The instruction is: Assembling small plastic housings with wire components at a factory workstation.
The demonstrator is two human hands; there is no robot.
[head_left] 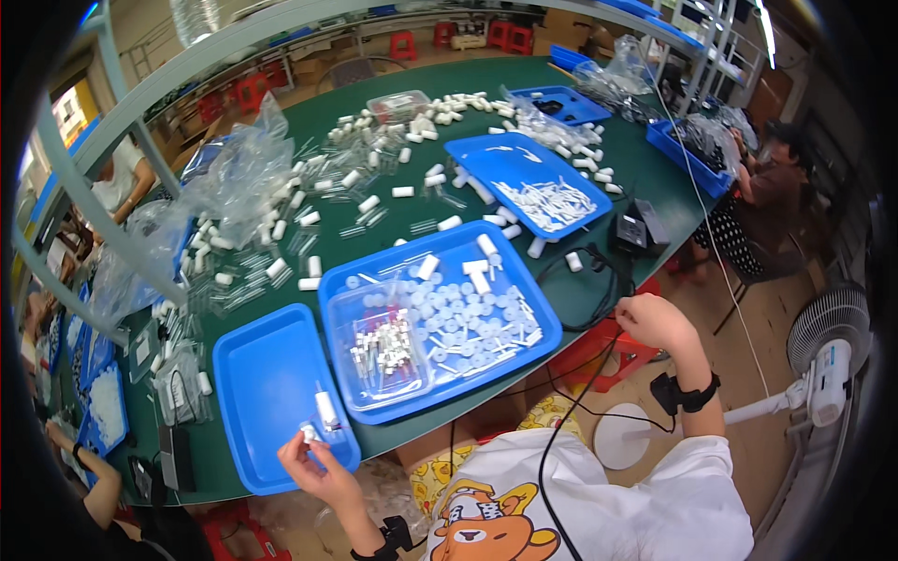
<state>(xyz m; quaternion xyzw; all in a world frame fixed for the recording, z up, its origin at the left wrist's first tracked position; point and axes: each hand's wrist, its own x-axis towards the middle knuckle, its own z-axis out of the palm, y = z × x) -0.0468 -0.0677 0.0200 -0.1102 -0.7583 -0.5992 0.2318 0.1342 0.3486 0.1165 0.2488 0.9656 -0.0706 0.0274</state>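
In the head view, the person's left hand (329, 480) is at the near edge of the left blue tray (265, 360). The thumb and the fingers of this hand pinch a small white piece (309, 432), which is above the lower part of the tray. Just beyond it, inside the same tray, lies a white cylinder (325, 409) with a thin, pale stem pointing away from the person.

The right hand (657, 323) is raised near the right edge of the green table (374, 232), well apart from the left one. Its fingers are curled, and a black cable (606, 294) passes close to them — I cannot tell if the hand grips something.

Between the two hands stands the middle blue tray (449, 404). On its left side is a clear plastic box (346, 374), which holds many small parts of white and metallic colour. Beside the box, many translucent round caps (454, 309) are spread, together with thin white sticks and some white cylinders.

Behind this tray, a further blue tray (477, 148) carries a pile of white sticks (552, 201). To the right of it, a black box (639, 229) rests near the table edge. Farther left, clear tubes (253, 285) and plastic bags (238, 182) lie on the table — with more white cylinders among them.
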